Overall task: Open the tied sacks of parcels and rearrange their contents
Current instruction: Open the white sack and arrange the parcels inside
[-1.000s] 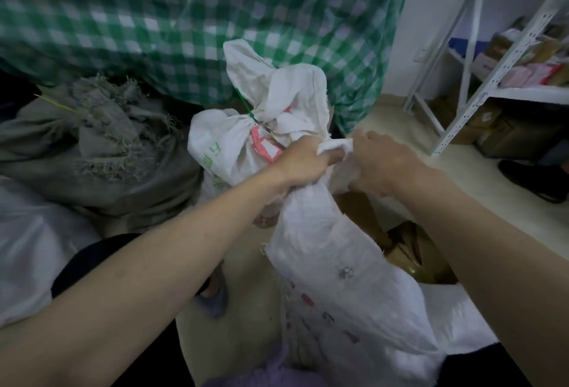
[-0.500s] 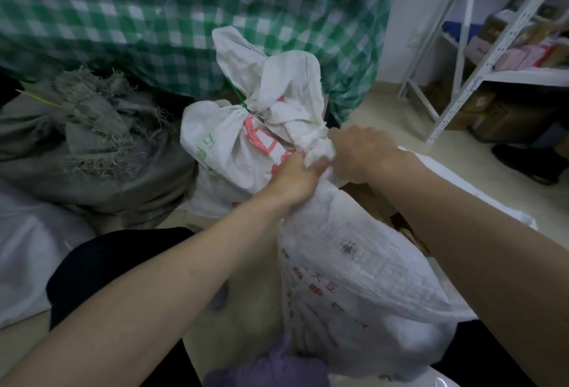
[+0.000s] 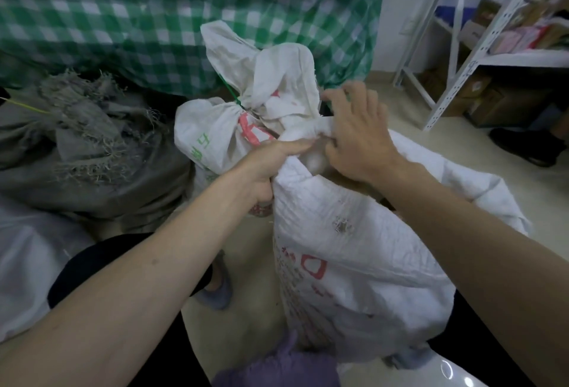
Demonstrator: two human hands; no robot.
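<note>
Head view: left hand (image 3: 264,168) and right hand (image 3: 357,137) grip the white sack's (image 3: 354,251) bunched neck, contents hidden.

Left hand (image 3: 271,168) fingers hidden behind sack (image 3: 354,263) neck; sack contents mostly unseen, perhaps cardboard.

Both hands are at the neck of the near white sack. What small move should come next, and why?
Probably pull the twisted strip of cloth free with the right hand, while the left hand holds the neck of the near white sack steady. The strip lies under the right fingers and the neck is gathered in the left grip, so the mouth looks not yet fully open.
</note>
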